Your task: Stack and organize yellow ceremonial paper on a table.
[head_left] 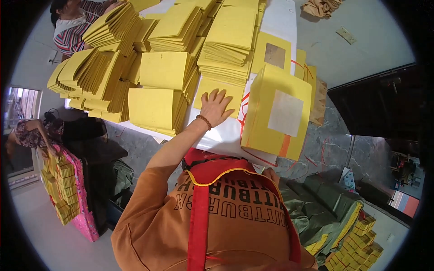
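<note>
My left hand [216, 107], with a beaded bracelet at the wrist, lies palm down with spread fingers on yellow paper [202, 90] at the table's near side. To its right is a thick yellow paper bundle [253, 108] with a pale square [285, 114] and an orange strip on its top. Thin red ribbon [243, 108] runs between the hand and this bundle. Only a bit of my right hand [271, 175] shows, low beside my red apron [217, 163]; its fingers are hidden. Folded yellow paper stacks [158, 106] stand left of my left hand.
More yellow stacks [228, 27] cover the white table [287, 18]. A person in a striped top [72, 34] is at the far left; another person [38, 131] is by a pink-edged table [83, 198]. Green sacks [312, 207] and yellow bundles [357, 246] lie at lower right.
</note>
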A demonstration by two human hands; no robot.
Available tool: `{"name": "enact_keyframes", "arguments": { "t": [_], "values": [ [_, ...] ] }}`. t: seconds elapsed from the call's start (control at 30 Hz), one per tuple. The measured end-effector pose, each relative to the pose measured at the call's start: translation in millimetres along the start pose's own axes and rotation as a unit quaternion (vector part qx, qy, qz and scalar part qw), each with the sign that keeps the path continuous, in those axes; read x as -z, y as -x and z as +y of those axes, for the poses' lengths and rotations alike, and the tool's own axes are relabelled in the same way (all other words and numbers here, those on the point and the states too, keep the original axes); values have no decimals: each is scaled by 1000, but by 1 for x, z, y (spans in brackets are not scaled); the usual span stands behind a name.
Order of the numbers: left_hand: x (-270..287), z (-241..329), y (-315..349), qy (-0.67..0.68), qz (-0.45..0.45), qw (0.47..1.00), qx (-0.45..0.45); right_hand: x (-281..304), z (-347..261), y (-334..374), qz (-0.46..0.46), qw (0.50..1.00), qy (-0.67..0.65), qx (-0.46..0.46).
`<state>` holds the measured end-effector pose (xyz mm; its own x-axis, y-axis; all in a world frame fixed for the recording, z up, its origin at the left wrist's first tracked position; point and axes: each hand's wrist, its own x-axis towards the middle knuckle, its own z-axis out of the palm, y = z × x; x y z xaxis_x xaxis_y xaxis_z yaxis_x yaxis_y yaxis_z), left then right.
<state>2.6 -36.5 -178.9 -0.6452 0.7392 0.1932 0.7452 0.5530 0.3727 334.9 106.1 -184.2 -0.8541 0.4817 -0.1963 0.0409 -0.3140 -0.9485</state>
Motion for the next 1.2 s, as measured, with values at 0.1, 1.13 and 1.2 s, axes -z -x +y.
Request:
{"name": "enact_keyframes", "arguments": {
  "t": [0.1,1.13,1.2],
  "values": [
    [-7,-5,6,-107,-43,993,-33,-39,-41,-18,-40,971,223,-68],
    [146,-142,146,453,74,767,448,-323,-34,-145,-186,956,11,-225],
    [148,-151,142,461,14,763,454,-320,13,-152,-141,972,9,-185]
  ]
}}
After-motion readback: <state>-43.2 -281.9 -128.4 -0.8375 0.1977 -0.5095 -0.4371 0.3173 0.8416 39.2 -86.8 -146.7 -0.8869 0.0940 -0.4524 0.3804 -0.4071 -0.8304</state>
